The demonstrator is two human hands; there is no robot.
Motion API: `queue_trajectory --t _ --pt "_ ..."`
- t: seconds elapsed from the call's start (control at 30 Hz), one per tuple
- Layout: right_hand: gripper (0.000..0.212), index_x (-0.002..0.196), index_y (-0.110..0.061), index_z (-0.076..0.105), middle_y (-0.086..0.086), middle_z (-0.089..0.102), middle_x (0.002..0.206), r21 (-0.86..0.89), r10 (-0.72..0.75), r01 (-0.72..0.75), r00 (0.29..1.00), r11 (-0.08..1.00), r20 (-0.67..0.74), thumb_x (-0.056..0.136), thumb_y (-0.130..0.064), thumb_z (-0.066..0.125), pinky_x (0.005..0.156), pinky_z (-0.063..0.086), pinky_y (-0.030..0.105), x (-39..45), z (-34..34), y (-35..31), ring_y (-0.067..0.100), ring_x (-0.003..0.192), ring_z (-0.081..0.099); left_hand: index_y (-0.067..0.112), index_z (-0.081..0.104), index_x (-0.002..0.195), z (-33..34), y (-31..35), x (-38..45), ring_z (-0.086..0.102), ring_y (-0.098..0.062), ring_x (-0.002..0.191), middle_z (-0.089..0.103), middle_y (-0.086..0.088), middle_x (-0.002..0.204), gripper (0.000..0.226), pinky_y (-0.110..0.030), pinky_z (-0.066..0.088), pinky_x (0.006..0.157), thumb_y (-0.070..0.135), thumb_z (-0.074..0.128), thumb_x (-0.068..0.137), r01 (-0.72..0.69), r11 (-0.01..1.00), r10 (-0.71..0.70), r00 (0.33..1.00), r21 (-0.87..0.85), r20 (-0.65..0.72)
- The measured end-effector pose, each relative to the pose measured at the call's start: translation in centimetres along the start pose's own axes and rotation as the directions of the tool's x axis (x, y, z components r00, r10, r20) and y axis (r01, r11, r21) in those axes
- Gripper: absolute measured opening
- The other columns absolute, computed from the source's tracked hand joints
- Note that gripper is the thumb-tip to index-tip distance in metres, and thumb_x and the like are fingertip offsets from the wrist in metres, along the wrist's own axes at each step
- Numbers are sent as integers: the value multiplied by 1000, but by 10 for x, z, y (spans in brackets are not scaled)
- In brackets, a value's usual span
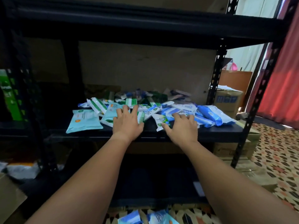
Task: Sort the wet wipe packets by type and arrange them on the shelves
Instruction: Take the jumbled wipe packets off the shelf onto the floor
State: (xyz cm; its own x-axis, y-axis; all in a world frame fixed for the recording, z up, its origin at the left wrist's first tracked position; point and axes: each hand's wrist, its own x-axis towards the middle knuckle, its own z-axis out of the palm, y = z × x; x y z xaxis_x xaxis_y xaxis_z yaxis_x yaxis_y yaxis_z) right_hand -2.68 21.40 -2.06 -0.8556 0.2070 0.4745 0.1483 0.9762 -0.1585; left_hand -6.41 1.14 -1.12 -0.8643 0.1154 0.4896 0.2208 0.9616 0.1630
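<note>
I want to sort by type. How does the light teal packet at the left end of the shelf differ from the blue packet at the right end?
The light teal packet is flat and squarish; the blue packet is longer and puffier. The teal one lies apart at the pile's left edge; the blue one leans on other blue packets. Both lie on the black shelf, and neither hand touches them.

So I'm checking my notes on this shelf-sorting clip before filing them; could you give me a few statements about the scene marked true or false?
1. Both hands, left and right, reach onto the black shelf. True.
2. The packets are already in neat rows. False: they lie in a mixed heap.
3. The large blue packet lies at the right of the heap. True.
4. The teal packet is held up in the left hand. False: it lies flat on the shelf, left of that hand.
</note>
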Motion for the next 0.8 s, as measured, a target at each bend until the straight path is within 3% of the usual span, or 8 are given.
queue_trajectory --t 0.13,0.27,0.33,0.43,0.5,0.6,0.7,0.8 --pt "105 154 -28 32 14 42 151 16 68 -71 990 997 126 73 -95 36 110 29 54 39 4 -10 43 138 30 34 20 155 6 8 36 20 -42 143 24 -14 155 79 -56 38 104 63 55 90 53 998 -45 984 -41 173" --pt "118 159 -36 14 15 20 163 -17 63 -60 955 998 289 64 -99 42 116 15 58 67 14 -17 44 148 14 40 19 155 20 10 56 9 -40 148 18 -8 159 82 -62 34 107 57 59 87 93 991 -55 941 -100 335" --pt "118 159 -35 10 15 13 165 -39 47 -35 942 999 334 66 -95 50 117 18 56 78 21 -21 43 149 13 38 20 155 27 10 63 4 -39 149 15 -6 161 83 -63 33 107 51 62 84 85 996 -65 927 -40 369" --pt "109 160 -30 10 15 4 166 46 37 -63 903 997 428 78 -69 68 108 39 48 88 33 -30 42 144 30 31 30 149 31 13 69 1 -41 147 18 -9 157 72 -58 41 102 37 61 85 83 996 -83 924 16 373" --pt "95 158 -22 17 18 14 163 124 41 -102 906 987 421 84 -47 71 95 47 42 92 40 -38 40 136 42 27 35 144 33 16 71 0 -43 145 21 -11 151 64 -51 46 96 30 61 86 109 994 -103 926 3 363" --pt "80 148 -12 34 19 34 150 174 74 -120 966 977 248 83 -35 74 96 47 42 99 41 -52 39 130 45 25 40 139 34 17 72 3 -42 143 25 -12 146 59 -46 46 88 29 63 85 136 991 -128 933 0 336" --pt "66 138 -9 44 17 51 132 169 -63 44 992 985 112 82 -27 74 94 45 40 113 44 -65 37 124 48 22 43 135 35 17 71 5 -41 143 27 -12 144 56 -41 42 81 30 65 84 140 990 -131 943 -7 305" --pt "62 138 -11 45 16 57 129 144 -244 225 961 964 133 85 -30 71 92 44 41 129 53 -74 37 123 45 18 45 130 38 17 69 8 -41 141 28 -13 141 53 -38 41 79 29 66 83 145 989 -135 951 -15 277"
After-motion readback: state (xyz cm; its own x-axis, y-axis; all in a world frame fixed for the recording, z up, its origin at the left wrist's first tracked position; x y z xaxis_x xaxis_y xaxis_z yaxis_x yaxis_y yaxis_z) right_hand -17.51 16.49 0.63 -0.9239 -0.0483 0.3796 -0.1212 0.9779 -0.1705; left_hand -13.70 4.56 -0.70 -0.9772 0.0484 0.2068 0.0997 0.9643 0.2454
